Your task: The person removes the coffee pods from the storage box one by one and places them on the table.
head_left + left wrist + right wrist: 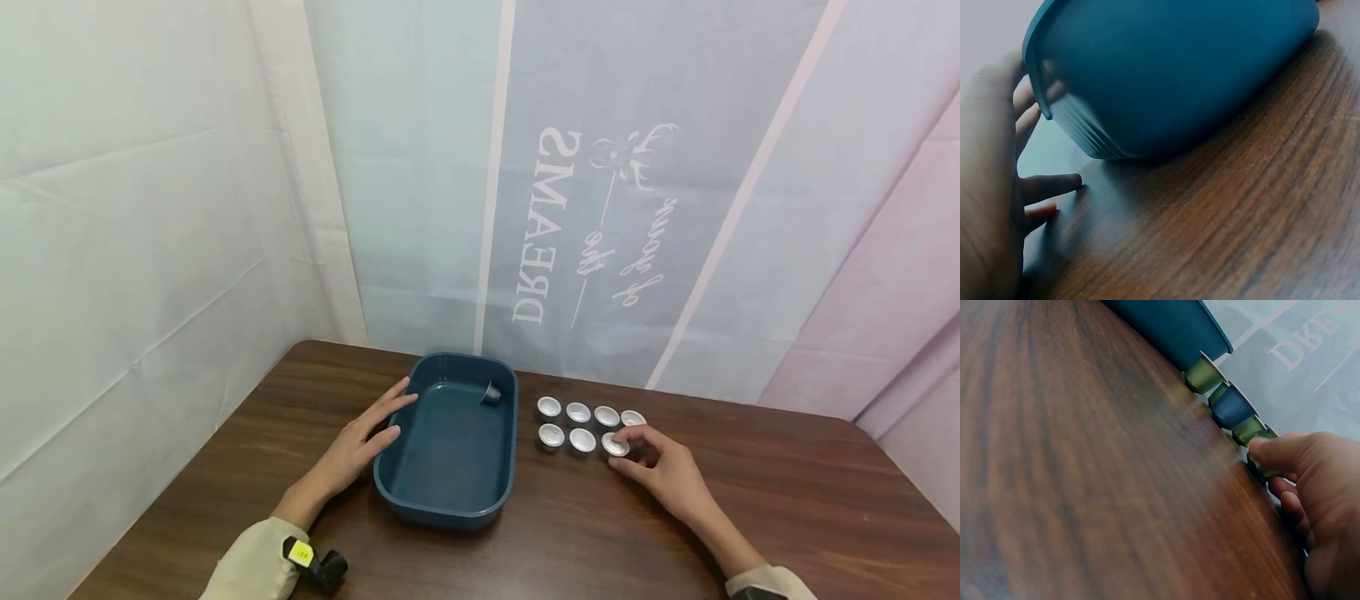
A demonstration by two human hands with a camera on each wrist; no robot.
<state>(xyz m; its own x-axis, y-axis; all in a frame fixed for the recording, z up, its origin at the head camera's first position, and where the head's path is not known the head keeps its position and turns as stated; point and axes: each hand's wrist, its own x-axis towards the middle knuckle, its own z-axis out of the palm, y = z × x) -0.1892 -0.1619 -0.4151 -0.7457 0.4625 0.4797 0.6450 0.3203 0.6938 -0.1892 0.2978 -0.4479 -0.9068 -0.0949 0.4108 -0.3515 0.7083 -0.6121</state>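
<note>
Two rows of coffee capsules with silver lids stand upside down or lid-up on the table, lids facing up; a green capsule (1204,375) and a blue capsule (1232,407) show their sides in the right wrist view. My right hand (671,475) pinches the end coffee capsule (615,444) of the near row between thumb and forefinger. A dark blue plastic basin (450,508) stands to the left, with one coffee capsule (491,394) lying tipped inside near its far right corner. My left hand (356,450) rests at the basin's left rim with fingers extended.
The brown wooden table (555,542) reaches back to a printed cloth (420,167) hanging behind it. Another pale cloth (135,250) hangs along the left side. The basin stands close left of the capsule rows.
</note>
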